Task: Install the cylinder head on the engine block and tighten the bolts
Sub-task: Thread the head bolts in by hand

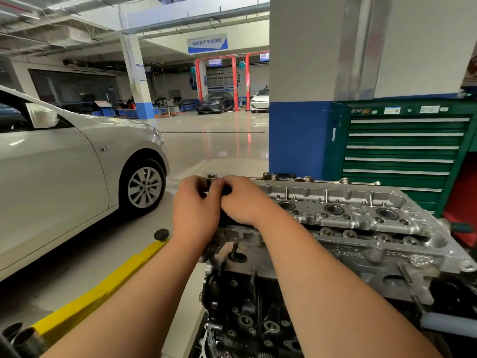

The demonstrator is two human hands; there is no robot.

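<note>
The silver cast-aluminium cylinder head (361,215) is sitting on the dark engine block (245,306). Over its end, the left hand (195,208) and right hand (242,200) are pinching a small chrome socket (212,178) in curled fingers, probably readying it for tightening.

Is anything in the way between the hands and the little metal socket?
No, nothing visible is in the way. The left hand and the right hand both pinch the socket, at the left end of the cylinder head.

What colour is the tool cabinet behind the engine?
The tool cabinet is green with silver drawer handles, seen in the head view.
</note>
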